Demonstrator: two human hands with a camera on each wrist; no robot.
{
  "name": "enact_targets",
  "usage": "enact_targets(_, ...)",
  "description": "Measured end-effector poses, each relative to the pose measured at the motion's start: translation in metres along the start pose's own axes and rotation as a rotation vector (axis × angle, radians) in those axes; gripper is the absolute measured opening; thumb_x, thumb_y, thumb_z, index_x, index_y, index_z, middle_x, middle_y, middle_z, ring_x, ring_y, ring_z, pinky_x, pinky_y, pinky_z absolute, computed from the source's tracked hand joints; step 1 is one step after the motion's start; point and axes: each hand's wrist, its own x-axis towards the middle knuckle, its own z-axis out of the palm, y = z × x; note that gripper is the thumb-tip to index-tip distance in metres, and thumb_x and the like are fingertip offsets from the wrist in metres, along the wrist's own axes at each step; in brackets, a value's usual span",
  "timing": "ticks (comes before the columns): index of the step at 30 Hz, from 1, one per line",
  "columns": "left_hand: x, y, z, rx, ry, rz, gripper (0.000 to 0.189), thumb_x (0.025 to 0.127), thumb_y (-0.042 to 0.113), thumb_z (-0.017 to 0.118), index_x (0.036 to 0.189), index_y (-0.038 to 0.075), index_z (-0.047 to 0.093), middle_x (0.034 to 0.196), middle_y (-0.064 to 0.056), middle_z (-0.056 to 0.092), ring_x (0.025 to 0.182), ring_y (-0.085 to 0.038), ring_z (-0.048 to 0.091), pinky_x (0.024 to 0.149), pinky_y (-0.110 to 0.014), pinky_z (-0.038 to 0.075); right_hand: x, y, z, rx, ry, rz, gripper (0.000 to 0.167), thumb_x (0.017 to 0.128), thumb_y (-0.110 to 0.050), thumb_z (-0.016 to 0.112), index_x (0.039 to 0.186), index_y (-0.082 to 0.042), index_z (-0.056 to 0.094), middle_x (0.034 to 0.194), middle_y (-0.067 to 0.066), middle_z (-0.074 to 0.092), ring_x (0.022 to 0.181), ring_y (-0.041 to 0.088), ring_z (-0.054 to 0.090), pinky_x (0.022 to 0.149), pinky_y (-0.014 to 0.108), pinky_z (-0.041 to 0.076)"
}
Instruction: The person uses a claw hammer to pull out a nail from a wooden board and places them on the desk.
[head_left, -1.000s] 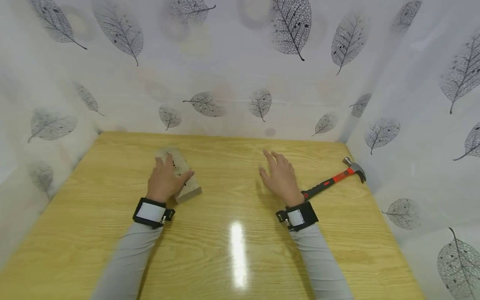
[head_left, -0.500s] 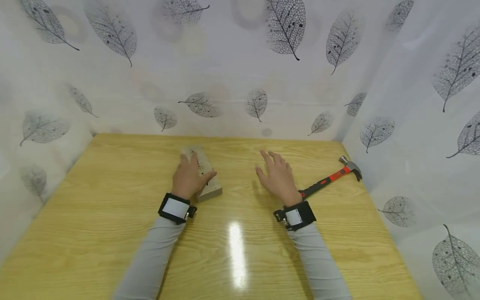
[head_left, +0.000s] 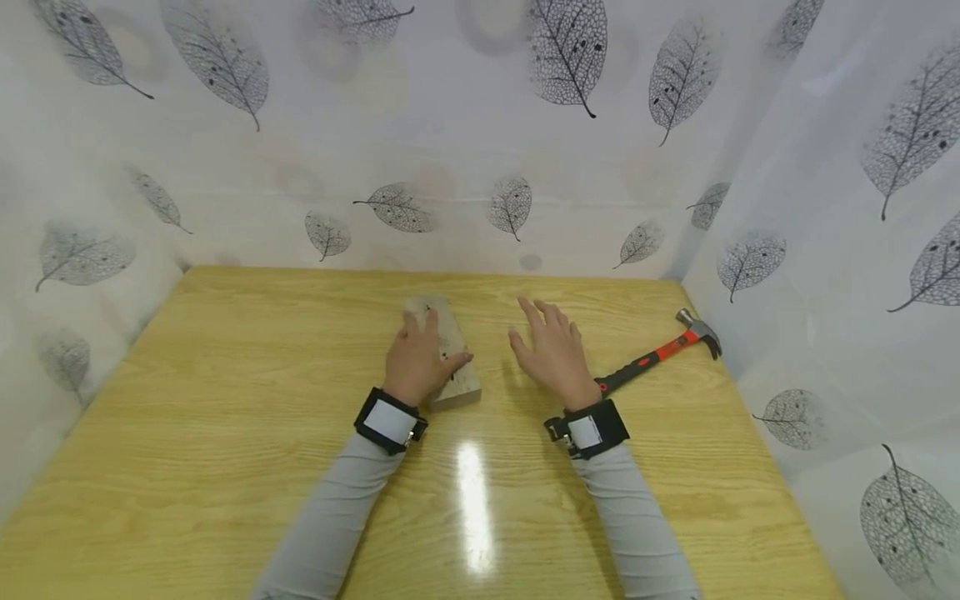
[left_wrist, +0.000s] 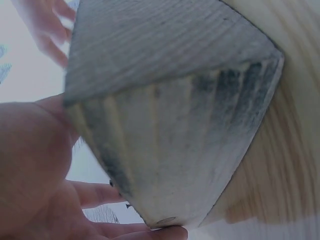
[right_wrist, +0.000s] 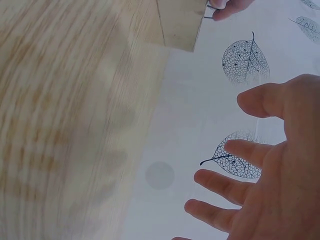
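A pale wooden block (head_left: pixel 465 381) lies on the table, left of the middle, with several small dark nails or screws standing in its top. My left hand (head_left: pixel 415 365) grips it across the top, thumb reaching to the right edge and fingers along the left. The left wrist view shows the block's grey end (left_wrist: pixel 165 55) up close, a fingertip at its lower edge. To the right, my right hand (head_left: pixel 557 354) is held palm down with its fingers spread and holding nothing. Spread fingers (right_wrist: pixel 222 187) also show in the right wrist view, apart from the block.
A claw hammer (head_left: pixel 660 354) with a red and black handle lies at the right, its handle end beside my right wrist. A leaf-printed white curtain (head_left: pixel 450 125) encloses the back and sides of the wood-grain table (head_left: pixel 247 375).
My left hand has slid the block to the right across the table, nearer the right hand. The right hand and the hammer have stayed about where they were.
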Motion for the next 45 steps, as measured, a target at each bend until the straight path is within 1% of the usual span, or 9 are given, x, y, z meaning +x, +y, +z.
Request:
enact_targets(5, -0.001, 0.017, 0.007, 0.01, 0.037, 0.039, 0.104, 0.089, 0.063, 0.067, 0.158, -0.003, 0.026, 0.155, -0.044, 0.022, 0.133, -0.054, 0.047, 0.099, -0.057, 0.051, 0.0, 0.001, -0.002, -0.013, 0.013, -0.001, 0.064, 0.105, -0.039, 0.05, 0.161, -0.018, 0.029, 0.161, 0.02, 0.032, 0.148, 0.044, 0.028, 0.119, 0.069, 0.017)
enact_targets(10, -0.002, 0.021, 0.011, -0.002, 0.032, 0.063, 0.108, 0.089, 0.063, 0.067, 0.159, -0.004, 0.02, 0.156, -0.043, 0.021, 0.133, -0.054, 0.046, 0.101, -0.056, 0.05, 0.001, 0.004, -0.004, -0.021, 0.019, -0.003, 0.064, 0.105, -0.039, 0.051, 0.161, -0.017, 0.03, 0.158, 0.021, 0.036, 0.146, 0.044, 0.032, 0.118, 0.068, 0.02)
enact_targets(18, 0.003, 0.007, 0.007, -0.114, -0.108, 0.052, 0.11, 0.091, 0.065, 0.064, 0.164, 0.007, 0.005, 0.163, -0.036, 0.006, 0.136, -0.06, 0.04, 0.102, -0.064, 0.046, -0.001, 0.016, -0.014, -0.023, -0.01, 0.043, 0.059, 0.104, -0.036, 0.052, 0.156, -0.012, 0.04, 0.158, 0.021, 0.037, 0.146, 0.044, 0.033, 0.118, 0.067, 0.022)
enact_targets(22, 0.011, -0.005, -0.002, -0.211, -0.171, 0.101, 0.102, 0.096, 0.059, 0.06, 0.163, 0.005, 0.006, 0.165, -0.031, 0.009, 0.147, -0.052, 0.028, 0.116, -0.061, 0.032, -0.001, 0.025, -0.022, -0.039, 0.001, 0.063, 0.057, 0.103, -0.036, 0.054, 0.154, -0.011, 0.044, 0.155, 0.021, 0.042, 0.14, 0.044, 0.041, 0.113, 0.063, 0.034)
enact_targets(25, 0.015, -0.017, -0.014, -0.295, -0.19, 0.126, 0.095, 0.099, 0.053, 0.06, 0.163, 0.004, 0.01, 0.166, -0.026, 0.016, 0.153, -0.044, 0.017, 0.122, -0.058, 0.019, -0.003, 0.034, -0.03, -0.05, 0.02, 0.125, 0.057, 0.101, -0.038, 0.058, 0.151, -0.012, 0.049, 0.149, 0.021, 0.049, 0.129, 0.044, 0.052, 0.098, 0.061, 0.047)
enact_targets(28, 0.015, -0.032, -0.029, -0.313, -0.188, 0.111, 0.088, 0.101, 0.048, 0.058, 0.162, 0.003, 0.014, 0.167, -0.024, 0.017, 0.153, -0.044, 0.016, 0.122, -0.061, 0.018, -0.008, 0.042, -0.036, -0.056, 0.011, 0.229, 0.056, 0.099, -0.038, 0.059, 0.148, -0.011, 0.052, 0.143, 0.023, 0.053, 0.118, 0.046, 0.057, 0.088, 0.061, 0.05)
enact_targets(34, 0.012, -0.055, -0.051, -0.322, -0.153, 0.045, 0.079, 0.102, 0.046, 0.054, 0.16, 0.002, 0.022, 0.165, -0.026, 0.019, 0.151, -0.048, 0.017, 0.119, -0.064, 0.022, -0.023, 0.06, -0.039, -0.064, -0.093, 0.428, 0.055, 0.1, -0.035, 0.054, 0.142, 0.001, 0.051, 0.135, 0.035, 0.04, 0.118, 0.054, 0.046, 0.094, 0.067, 0.043)
enact_targets(40, 0.012, -0.065, -0.056, -0.288, -0.161, 0.058, 0.075, 0.104, 0.046, 0.051, 0.159, 0.0, 0.026, 0.164, -0.028, 0.02, 0.151, -0.049, 0.018, 0.119, -0.064, 0.022, -0.03, 0.081, -0.033, -0.04, -0.086, 0.555, 0.068, 0.1, -0.037, 0.055, 0.144, 0.01, 0.033, 0.136, 0.044, 0.03, 0.12, 0.061, 0.041, 0.094, 0.068, 0.044)
enact_targets(45, 0.014, -0.067, -0.058, -0.295, -0.208, 0.077, 0.075, 0.104, 0.047, 0.051, 0.157, -0.001, 0.03, 0.163, -0.029, 0.021, 0.15, -0.05, 0.02, 0.118, -0.065, 0.024, -0.036, 0.1, -0.033, 0.047, -0.079, 0.65, 0.086, 0.099, -0.04, 0.057, 0.152, 0.011, 0.012, 0.14, 0.044, 0.02, 0.114, 0.058, 0.049, 0.089, 0.062, 0.049)
